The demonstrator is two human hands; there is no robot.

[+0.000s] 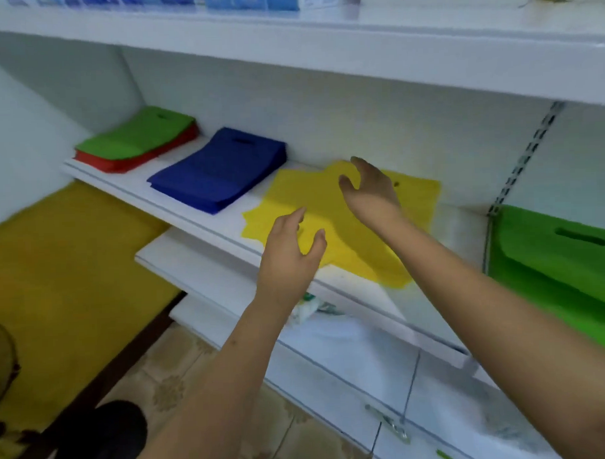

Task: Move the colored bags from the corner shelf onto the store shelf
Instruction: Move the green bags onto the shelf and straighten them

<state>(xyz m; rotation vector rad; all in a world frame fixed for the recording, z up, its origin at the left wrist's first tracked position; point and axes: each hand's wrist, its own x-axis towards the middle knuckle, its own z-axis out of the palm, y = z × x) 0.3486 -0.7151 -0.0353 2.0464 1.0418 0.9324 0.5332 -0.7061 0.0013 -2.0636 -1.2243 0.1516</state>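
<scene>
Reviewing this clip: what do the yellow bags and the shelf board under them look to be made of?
Yellow bags: probably non-woven fabric, matte, thin and limp; they lie flat with zigzag-cut edges and show no gloss. Shelf board: smooth, slightly glossy white, likely painted metal or laminate; the slotted metal upright at the right hints at metal store shelving, but the picture leaves it open.

Three bag stacks (216,170) side by side on shelf (198,219)

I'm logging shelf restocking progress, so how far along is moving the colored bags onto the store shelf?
Already on the shelf: a green stack on red, a blue stack and fanned-out yellow bags. In hand: nothing gripped; the left hand and right hand hover open over the yellow bags. Possibly left: green bags at the right.
</scene>
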